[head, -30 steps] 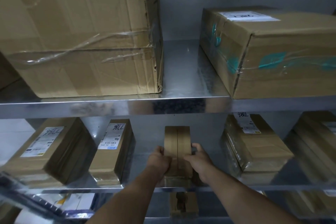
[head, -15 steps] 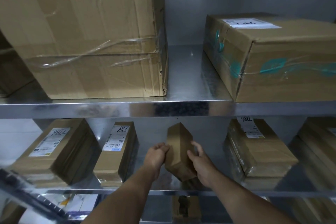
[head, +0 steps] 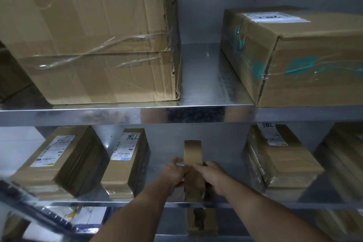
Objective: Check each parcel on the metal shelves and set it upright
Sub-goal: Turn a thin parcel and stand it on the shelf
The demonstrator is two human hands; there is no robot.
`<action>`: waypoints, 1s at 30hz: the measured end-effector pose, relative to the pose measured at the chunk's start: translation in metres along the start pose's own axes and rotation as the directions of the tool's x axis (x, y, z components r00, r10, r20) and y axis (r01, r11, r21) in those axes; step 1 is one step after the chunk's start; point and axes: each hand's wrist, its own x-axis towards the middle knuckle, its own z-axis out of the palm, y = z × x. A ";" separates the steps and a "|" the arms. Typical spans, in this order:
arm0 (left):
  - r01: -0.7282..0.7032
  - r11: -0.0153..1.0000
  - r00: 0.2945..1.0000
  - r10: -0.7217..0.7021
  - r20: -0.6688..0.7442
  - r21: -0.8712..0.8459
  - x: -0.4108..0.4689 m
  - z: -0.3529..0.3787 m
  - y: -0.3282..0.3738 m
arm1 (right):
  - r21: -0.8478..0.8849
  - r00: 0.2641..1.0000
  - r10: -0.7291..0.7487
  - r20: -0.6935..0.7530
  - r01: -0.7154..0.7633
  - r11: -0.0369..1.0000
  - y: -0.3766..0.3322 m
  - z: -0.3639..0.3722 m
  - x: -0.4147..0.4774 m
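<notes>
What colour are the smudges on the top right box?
Teal smudges on the brown box, best in head view.

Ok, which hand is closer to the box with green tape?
Right. The right hand grips the small parcel below and left of the green-taped box; the left hand sits farther left.

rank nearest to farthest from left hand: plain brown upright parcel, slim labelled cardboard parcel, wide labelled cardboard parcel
1. plain brown upright parcel: in the left hand
2. slim labelled cardboard parcel: just left
3. wide labelled cardboard parcel: far left
</notes>
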 end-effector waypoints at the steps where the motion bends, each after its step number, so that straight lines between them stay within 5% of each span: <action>1: 0.002 1.000 1.000 -0.002 -0.017 0.014 0.002 0.001 -0.001 | -0.008 1.000 -0.005 -0.023 0.004 1.000 0.000 0.002 0.000; 14: -0.038 0.963 0.992 0.068 -0.102 0.265 0.009 0.009 0.000 | -0.154 0.985 0.000 -0.171 -0.027 0.988 -0.007 0.012 0.004; 21: -0.062 0.996 0.998 0.060 0.033 0.061 -0.004 -0.005 0.008 | 0.056 1.000 -0.020 0.018 0.019 0.998 -0.003 -0.002 -0.009; 26: -0.103 0.995 0.993 0.103 0.063 -0.003 -0.008 -0.006 0.029 | 0.380 0.999 0.025 0.043 -0.039 0.924 -0.030 -0.016 -0.023; 30: -0.075 0.992 0.996 0.080 0.042 -0.104 -0.012 -0.011 0.050 | 0.393 0.999 0.044 0.005 -0.042 0.919 -0.042 -0.028 -0.022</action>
